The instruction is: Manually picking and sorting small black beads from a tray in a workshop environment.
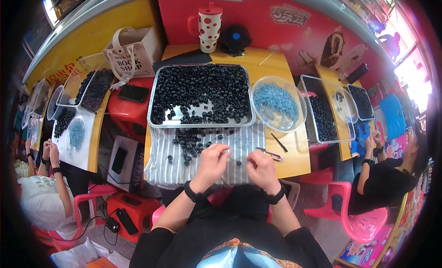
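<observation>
Over the near edge of a grey-and-white striped cloth (159, 150), my left hand (213, 164) is closed, thumb and fingertips pressed together. My right hand (263, 169) is closed in a similar pinch a short way to its right. Whatever either pinch holds is too small to make out. One small black ring-like piece (238, 163) lies on the cloth between the hands. More loose black pieces (186, 141) are scattered beyond my left hand, near a few pale blue bits (241, 142). A small pink-handled cutting tool (271, 154) lies beside my right hand.
A metal tray (202, 125) of black pieces stands ahead, with a clear round bowl (302, 113) of pale blue bits on its right. A thin black tool (279, 143) lies nearby. Behind stands a dotted tumbler (210, 31). People work at tables on both sides.
</observation>
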Demonstrator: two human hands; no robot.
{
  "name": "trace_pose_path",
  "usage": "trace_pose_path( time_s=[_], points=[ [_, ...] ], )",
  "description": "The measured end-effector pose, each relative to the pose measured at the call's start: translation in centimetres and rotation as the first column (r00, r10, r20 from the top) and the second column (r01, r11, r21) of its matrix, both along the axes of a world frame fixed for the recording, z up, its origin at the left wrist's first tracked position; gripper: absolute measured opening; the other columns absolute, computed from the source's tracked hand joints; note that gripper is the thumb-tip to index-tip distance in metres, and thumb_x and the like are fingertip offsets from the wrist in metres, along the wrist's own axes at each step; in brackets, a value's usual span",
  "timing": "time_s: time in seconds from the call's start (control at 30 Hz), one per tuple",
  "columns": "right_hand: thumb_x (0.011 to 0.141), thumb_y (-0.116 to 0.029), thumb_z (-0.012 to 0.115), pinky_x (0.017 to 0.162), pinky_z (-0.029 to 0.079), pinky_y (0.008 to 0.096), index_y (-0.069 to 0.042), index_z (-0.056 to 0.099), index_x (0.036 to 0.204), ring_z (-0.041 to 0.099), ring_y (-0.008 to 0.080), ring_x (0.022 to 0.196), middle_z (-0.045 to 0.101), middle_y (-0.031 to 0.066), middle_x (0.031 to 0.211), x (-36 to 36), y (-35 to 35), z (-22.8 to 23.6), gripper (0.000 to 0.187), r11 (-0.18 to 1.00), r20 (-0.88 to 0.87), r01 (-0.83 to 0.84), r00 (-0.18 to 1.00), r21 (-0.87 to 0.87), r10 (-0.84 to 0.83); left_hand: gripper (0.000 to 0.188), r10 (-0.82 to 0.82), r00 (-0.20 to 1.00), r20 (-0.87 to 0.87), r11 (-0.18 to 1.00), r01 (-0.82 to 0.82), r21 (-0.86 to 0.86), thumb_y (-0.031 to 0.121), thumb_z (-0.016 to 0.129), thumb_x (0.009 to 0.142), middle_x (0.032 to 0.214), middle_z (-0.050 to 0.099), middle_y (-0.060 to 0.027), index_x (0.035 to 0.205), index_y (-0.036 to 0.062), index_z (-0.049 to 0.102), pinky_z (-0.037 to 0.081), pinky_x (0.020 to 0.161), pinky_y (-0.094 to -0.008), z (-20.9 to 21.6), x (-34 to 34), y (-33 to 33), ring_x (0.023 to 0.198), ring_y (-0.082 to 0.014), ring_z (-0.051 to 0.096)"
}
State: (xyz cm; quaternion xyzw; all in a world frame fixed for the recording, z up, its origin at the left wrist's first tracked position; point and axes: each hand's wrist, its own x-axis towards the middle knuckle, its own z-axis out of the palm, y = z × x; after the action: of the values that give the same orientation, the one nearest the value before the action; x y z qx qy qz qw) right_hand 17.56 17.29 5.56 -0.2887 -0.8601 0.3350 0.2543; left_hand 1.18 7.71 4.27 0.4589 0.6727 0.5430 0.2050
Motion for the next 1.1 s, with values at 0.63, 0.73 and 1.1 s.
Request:
trace_pose_path(
  time_s=[0.63, 0.73, 1.1],
  points=[
    [0.082, 0.001, 0.066, 0.062, 0.044, 0.0225, 0.001, 0.062, 0.089, 0.055, 0.0049, 0.072, 0.059, 0.0021, 0.081, -0.4, -1.9, 0.1, 0.008, 0.716, -0.376, -0.236, 0.926, -0.657, -0.040, 0.014, -0.188, 0.942, 0.279, 0.982, 0.186, 0.033, -0.002, 0.063, 0.086, 0.074, 0.067, -0.0059, 0.100, -0.0043, 0.063, 0.046, 0.049, -0.0213, -1.0, 2.0, -2.2, 0.058, -0.0062, 0.061],
    [0.081, 0.008, 0.063, 0.063, 0.046, 0.0210, 0.003, 0.063, 0.088, 0.056, 0.0079, 0.070, 0.059, 0.0039, 0.080, -0.9, -2.4, 0.0, 0.008, 0.839, -0.289, -0.237, 0.952, -0.489, 0.100, 0.015, -0.196, 0.927, 0.319, 0.981, 0.185, 0.065, -0.002, 0.063, 0.085, 0.072, 0.066, -0.0058, 0.099, -0.0042, 0.063, 0.046, 0.049, -0.0219, -1.3, 1.8, -2.8, 0.056, -0.0072, 0.061],
    [0.080, 0.006, 0.065, 0.060, 0.047, 0.0229, 0.002, 0.062, 0.082, 0.058, 0.0090, 0.065, 0.060, 0.0028, 0.075, -1.2, -3.2, 0.6, 0.005, 0.790, -0.267, -0.284, 0.951, -0.543, 0.158, 0.012, -0.275, 0.958, 0.087, 0.959, 0.266, 0.098, -0.005, 0.064, 0.080, 0.074, 0.063, -0.0081, 0.092, -0.0025, 0.063, 0.049, 0.052, -0.0257, -1.5, 0.6, -4.9, 0.061, -0.0132, 0.064]
  ],
)
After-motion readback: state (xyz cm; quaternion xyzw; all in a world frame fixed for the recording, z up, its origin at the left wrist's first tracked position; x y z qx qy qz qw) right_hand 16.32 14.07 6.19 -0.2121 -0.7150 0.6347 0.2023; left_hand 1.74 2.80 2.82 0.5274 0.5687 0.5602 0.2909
